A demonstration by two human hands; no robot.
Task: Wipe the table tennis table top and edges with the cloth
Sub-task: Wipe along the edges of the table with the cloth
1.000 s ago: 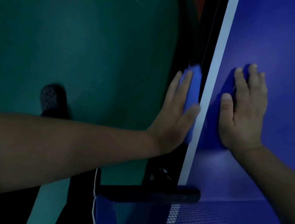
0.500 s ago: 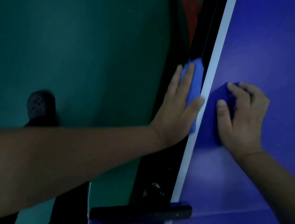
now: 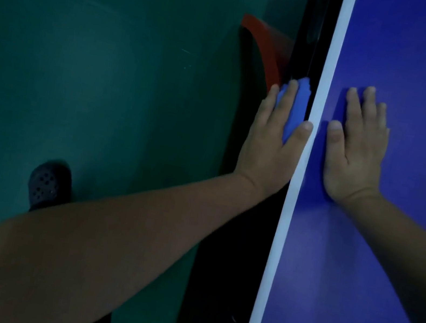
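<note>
Cloth (image 3: 296, 110) — pressed on table edge (image 3: 308, 138) by flat left hand (image 3: 272, 143); right hand (image 3: 355, 155) flat, seemingly empty.

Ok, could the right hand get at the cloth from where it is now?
Probably yes. The right hand lies flat on the blue table top, and only the white edge line separates it from the cloth. But the left hand presses that cloth against the table's side, covering much of it.
</note>
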